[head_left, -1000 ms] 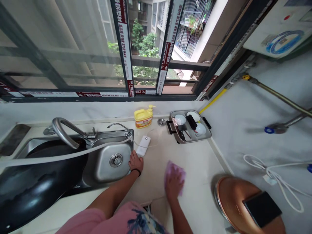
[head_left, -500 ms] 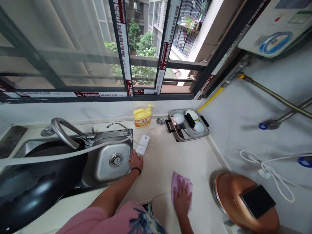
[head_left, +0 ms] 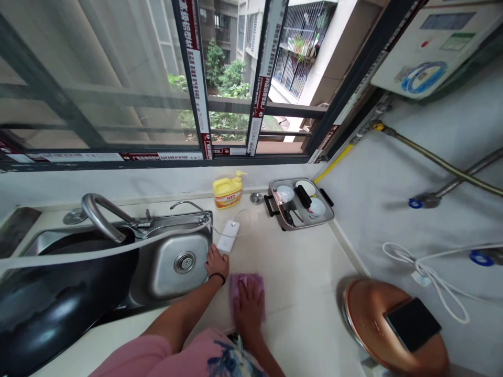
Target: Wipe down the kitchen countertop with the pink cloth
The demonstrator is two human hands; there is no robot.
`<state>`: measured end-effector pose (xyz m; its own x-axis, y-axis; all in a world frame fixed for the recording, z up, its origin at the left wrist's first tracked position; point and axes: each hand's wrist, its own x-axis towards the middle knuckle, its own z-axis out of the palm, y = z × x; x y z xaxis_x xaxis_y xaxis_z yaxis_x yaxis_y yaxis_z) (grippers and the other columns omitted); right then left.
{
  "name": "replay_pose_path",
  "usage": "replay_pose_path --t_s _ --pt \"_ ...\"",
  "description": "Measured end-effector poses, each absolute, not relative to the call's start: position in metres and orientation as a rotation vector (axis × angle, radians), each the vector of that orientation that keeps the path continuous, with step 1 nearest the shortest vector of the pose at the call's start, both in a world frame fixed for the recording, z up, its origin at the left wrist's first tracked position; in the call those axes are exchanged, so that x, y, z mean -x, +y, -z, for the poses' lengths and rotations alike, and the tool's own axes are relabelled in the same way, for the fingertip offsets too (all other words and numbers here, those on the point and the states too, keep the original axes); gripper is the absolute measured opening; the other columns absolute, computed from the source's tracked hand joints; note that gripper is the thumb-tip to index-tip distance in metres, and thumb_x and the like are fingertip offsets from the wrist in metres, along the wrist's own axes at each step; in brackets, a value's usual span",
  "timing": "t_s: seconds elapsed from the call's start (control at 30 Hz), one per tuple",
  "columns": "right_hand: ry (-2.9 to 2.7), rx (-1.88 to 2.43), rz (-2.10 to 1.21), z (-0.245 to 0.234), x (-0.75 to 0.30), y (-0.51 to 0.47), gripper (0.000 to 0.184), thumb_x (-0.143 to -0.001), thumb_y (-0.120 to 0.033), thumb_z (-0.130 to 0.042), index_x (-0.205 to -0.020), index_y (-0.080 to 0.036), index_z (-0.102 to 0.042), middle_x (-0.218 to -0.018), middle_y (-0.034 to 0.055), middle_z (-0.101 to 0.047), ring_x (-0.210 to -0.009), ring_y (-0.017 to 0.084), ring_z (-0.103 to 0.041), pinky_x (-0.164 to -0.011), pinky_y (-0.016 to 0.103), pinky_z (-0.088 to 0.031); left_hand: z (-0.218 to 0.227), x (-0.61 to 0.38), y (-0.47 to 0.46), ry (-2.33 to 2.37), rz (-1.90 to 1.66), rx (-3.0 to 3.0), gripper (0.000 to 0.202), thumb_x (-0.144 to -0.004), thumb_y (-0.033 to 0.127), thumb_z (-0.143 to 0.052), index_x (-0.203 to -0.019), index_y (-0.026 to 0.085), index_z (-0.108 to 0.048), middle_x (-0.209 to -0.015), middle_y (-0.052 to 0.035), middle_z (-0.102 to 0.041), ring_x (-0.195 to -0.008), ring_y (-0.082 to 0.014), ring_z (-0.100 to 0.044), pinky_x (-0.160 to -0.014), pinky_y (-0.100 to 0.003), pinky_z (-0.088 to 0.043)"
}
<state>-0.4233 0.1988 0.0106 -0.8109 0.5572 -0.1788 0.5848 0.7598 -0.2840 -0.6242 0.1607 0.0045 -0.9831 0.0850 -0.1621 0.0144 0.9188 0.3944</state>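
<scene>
My right hand [head_left: 249, 305] lies flat, fingers spread, on a pink cloth [head_left: 247, 287] pressed to the cream countertop [head_left: 302, 272]. My left hand [head_left: 217, 261] rests with curled fingers on the right rim of the steel sink [head_left: 173, 262], a black band at its wrist. It holds nothing I can see. A small white device [head_left: 228, 235] with a thin cord lies just beyond the left hand.
A large black wok [head_left: 58, 293] fills the left sink bowl under a curved tap [head_left: 102, 217]. A yellow soap bottle [head_left: 227, 191] and a metal tray [head_left: 326, 219] of bowls stand by the window. A copper lid [head_left: 377, 324] with a dark phone [head_left: 412, 323] on it sits at right.
My right hand has swept the pink cloth across the counter, first out to the right and nearer, then back left to beside my left wrist. My left hand has stayed on the sink rim.
</scene>
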Motion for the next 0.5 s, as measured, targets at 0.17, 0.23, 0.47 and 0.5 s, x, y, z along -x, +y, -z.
replay_pose_path --t_s 0.17,0.23,0.47,0.5 --pt "2.913 -0.851 0.52 0.0 0.396 0.207 0.055 -0.105 -0.053 -0.039 -0.158 -0.04 -0.048 -0.17 0.0035 -0.041 -0.159 0.031 -0.034 -0.127 0.062 -0.024 -0.002 0.625 0.16 2.911 -0.611 -0.086 0.07 -0.101 0.027 -0.042 -0.167 0.01 -0.03 -0.166 -0.0227 -0.041 -0.149 -0.0313 -0.045 -0.116 -0.047 -0.043" --pt "2.901 -1.058 0.417 0.006 0.361 0.232 0.058 -0.105 -0.051 -0.033 -0.157 -0.034 -0.051 -0.169 0.0064 -0.042 -0.16 0.033 -0.031 -0.125 0.065 -0.025 -0.001 0.625 0.16 2.916 -0.606 -0.089 0.069 -0.101 0.028 -0.042 -0.167 0.011 -0.03 -0.166 -0.0228 -0.041 -0.149 -0.0315 -0.044 -0.115 -0.047 -0.044" --pt "2.614 -1.896 0.256 0.023 0.255 0.326 0.081 -0.1 -0.065 -0.007 -0.168 -0.029 -0.031 -0.173 0.0148 -0.032 -0.161 0.039 -0.023 -0.118 0.075 -0.028 -0.003 0.625 0.162 2.917 -0.572 -0.066 0.069 -0.101 0.028 -0.042 -0.167 0.009 -0.031 -0.166 -0.0233 -0.041 -0.149 -0.0311 -0.046 -0.113 -0.045 -0.046" --pt "2.561 -1.977 0.272 0.022 0.259 0.331 0.082 -0.1 -0.065 -0.007 -0.168 -0.027 -0.029 -0.173 0.0168 -0.03 -0.161 0.041 -0.022 -0.117 0.076 -0.029 -0.003 0.625 0.162 2.918 -0.573 -0.066 0.069 -0.101 0.027 -0.042 -0.166 0.009 -0.031 -0.165 -0.0234 -0.042 -0.149 -0.0311 -0.046 -0.113 -0.045 -0.046"
